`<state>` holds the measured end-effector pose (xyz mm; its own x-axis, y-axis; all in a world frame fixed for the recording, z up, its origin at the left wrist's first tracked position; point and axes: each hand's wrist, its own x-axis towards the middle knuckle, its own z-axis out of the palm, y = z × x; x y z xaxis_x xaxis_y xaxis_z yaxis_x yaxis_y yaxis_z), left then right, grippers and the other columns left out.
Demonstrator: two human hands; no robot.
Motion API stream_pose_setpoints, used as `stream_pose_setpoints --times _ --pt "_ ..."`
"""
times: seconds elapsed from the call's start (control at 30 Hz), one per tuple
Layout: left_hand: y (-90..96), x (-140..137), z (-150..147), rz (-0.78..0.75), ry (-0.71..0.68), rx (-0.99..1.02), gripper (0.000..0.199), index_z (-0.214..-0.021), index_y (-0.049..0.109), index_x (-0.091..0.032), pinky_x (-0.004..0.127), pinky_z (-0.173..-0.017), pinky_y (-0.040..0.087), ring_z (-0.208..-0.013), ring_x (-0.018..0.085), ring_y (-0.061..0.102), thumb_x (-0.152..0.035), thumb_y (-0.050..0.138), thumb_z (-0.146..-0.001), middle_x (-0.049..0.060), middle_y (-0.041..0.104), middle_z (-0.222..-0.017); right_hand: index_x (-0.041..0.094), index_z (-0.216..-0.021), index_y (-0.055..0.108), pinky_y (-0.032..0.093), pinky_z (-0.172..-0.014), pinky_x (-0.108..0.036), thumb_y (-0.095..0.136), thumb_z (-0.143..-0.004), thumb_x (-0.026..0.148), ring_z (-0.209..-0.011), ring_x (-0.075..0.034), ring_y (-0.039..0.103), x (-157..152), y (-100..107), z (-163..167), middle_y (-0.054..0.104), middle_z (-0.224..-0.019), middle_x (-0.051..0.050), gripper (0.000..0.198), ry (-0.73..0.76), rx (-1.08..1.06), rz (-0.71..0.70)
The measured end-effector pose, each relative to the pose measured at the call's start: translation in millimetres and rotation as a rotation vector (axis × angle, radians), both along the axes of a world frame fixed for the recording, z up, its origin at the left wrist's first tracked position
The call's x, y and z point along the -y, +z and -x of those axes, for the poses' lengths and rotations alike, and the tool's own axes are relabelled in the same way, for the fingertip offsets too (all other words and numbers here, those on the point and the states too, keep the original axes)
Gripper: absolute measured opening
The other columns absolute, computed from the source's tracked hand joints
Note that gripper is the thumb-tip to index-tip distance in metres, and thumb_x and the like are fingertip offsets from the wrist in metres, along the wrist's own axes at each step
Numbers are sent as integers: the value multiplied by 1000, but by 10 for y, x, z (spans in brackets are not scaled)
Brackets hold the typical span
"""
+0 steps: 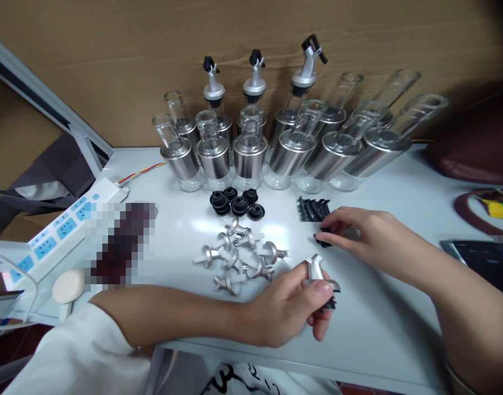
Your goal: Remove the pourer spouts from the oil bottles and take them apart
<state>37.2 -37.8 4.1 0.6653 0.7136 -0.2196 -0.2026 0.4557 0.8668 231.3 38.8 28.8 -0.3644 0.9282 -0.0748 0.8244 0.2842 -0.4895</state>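
Your pale, glossy table (370,323) carries two rows of steel-sleeved glass bottles (250,163) standing along its back edge. In front of them you have a cluster of black ribbed stoppers (239,206), a loose heap of silver spouts (233,260) just nearer you, and—off to the right—small black levers (315,209) side by side. On your left lie a white power strip (65,230) and a dark, pixelated item (122,241).

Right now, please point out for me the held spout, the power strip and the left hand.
Held spout (316,269): head view, on its silver neck.
Power strip (57,237): head view, on its socket face.
Left hand (290,307): head view, on its middle.
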Motion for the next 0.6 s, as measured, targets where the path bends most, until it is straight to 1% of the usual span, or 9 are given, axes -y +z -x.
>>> stream_pose_setpoints --times 0.3,0.6 --pt "23 0 5 3 -10 1 42 -84 39 -20 24 -55 36 -49 8 46 -62 43 -87 -6 47 -59 23 -78 66 51 -60 -38 55 -83 43 -60 -22 65 -3 -30 -6 70 -70 -5 23 13 -37 19" --pt "18 -5 12 -10 -10 11 37 -85 40 -20 24 -56 36 -51 9 46 -56 41 -90 -6 47 -57 24 -77 65 52 -59 -38 55 -84 44 -60 -23 66 -4 -18 -12 71 -70 -5 23 13 -41 8"
